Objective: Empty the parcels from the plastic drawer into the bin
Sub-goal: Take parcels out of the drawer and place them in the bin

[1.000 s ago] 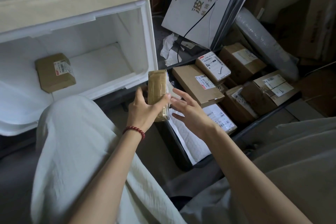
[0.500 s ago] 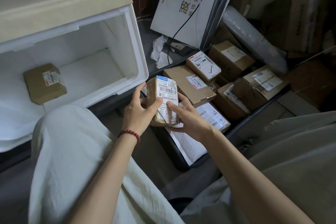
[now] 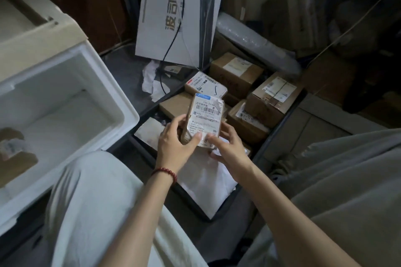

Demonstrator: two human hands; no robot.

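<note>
A small brown parcel with a white shipping label faces up between both hands, above the dark bin. My left hand grips its left edge, thumb on the label. My right hand holds its lower right side, fingers curled under it and thumb on the label. The white plastic drawer stands open at the left. One brown parcel lies inside it at the left edge, blurred. Several cardboard parcels fill the bin, and a white mailer bag lies at its near end.
A large white carton with cables across it leans behind the bin. A bubble-wrap roll lies at the back right among stacked boxes. Crumpled paper sits on the floor. My knees in light trousers flank my arms.
The parcel has been turned label-up and carried from beside the drawer to over the bin. My right hand has taken hold of it. The view has swung right.
</note>
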